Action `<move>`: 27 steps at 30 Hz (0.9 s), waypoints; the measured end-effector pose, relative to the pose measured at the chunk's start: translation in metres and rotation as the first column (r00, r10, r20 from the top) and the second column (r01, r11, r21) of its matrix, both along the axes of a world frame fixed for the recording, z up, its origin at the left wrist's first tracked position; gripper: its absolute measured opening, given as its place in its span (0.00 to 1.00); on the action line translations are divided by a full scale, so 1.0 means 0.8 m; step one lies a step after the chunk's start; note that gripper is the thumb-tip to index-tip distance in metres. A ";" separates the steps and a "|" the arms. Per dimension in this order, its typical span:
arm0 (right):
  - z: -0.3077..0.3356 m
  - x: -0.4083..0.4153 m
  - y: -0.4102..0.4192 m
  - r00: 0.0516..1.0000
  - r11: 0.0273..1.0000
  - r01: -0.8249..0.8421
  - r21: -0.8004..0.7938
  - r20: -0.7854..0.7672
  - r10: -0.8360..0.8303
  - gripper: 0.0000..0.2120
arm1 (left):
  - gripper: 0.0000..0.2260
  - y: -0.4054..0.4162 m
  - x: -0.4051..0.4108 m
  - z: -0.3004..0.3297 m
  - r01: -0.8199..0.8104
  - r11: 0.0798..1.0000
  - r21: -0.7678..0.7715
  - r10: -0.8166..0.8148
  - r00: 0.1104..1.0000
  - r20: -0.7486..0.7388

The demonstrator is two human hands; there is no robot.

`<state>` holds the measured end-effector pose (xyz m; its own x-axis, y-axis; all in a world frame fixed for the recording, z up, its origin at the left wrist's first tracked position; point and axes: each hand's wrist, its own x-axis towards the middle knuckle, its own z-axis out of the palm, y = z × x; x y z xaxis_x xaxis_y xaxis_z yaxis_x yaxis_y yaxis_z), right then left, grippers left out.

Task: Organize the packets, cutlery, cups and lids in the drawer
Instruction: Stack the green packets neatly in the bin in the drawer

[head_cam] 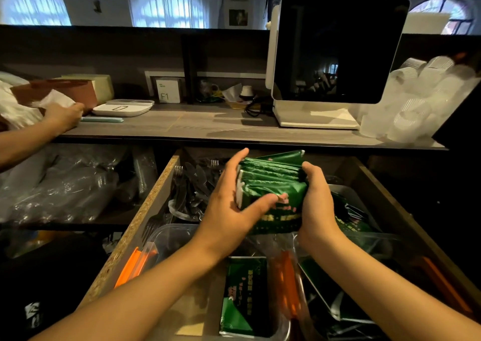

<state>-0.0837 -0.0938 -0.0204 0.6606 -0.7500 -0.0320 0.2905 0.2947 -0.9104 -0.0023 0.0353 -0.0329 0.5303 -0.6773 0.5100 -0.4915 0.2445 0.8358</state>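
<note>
risk: stack of green packets (270,184) is loose and slick-looking; if side pressure eases, the middle ones likely fan out and drop onto the black plastic cutlery (192,184) or the metal tray (346,195) below
risk 2: squeezing harder could buckle the stack, corners already uneven at top
left hand (229,205): palm against the stack's left edge, fingers reaching up its far side, thumb wrapped across the front face
right hand (316,197): clamps the right edge, fingers curled behind, out of sight
grip: both hands press inward, stack pinched between them
packet location: held above the open drawer (145,210), mid-width, not resting on anything
other packets: one lies flat in a clear container (244,296) nearer the camera
cups: clear stacks on counter, right (416,101)
step guess: squaring packets before placing
</note>
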 end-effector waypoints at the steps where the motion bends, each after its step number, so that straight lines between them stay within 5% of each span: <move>1: 0.001 -0.001 0.002 1.000 0.997 -0.028 -0.066 0.010 0.029 0.23 | 0.34 0.000 0.002 0.001 -0.002 0.999 -0.039 -0.001 0.997 -0.079; 8: 0.007 0.003 0.008 0.971 0.798 -0.238 -0.554 -0.161 0.178 0.36 | 0.27 -0.002 0.011 0.007 -0.126 0.980 -0.154 0.023 0.841 -0.540; 12: 0.015 -0.005 -0.010 0.946 0.779 -0.322 -0.538 -0.153 0.286 0.29 | 0.26 -0.002 0.013 0.010 -0.102 0.991 -0.091 0.034 0.829 -0.557; 16: 0.036 -0.018 -0.040 0.921 0.799 -0.384 -0.462 -0.126 0.370 0.19 | 0.23 0.004 0.021 0.025 0.111 0.988 0.107 -0.038 0.848 -0.528; 20: 0.041 -0.033 -0.062 0.820 0.699 -0.573 -0.428 -0.305 0.485 0.26 | 0.10 0.014 0.024 0.032 0.346 0.883 0.317 -0.173 0.868 -0.465; 24: 0.041 -0.034 -0.058 0.757 0.664 -0.652 -0.366 -0.367 0.541 0.27 | 0.22 0.016 0.019 0.030 0.469 0.802 0.370 -0.282 0.843 -0.459; 27: 0.035 -0.023 -0.044 0.835 0.745 -0.535 -0.398 -0.382 0.396 0.26 | 0.25 0.010 0.010 0.024 0.446 0.840 0.310 -0.255 0.828 -0.500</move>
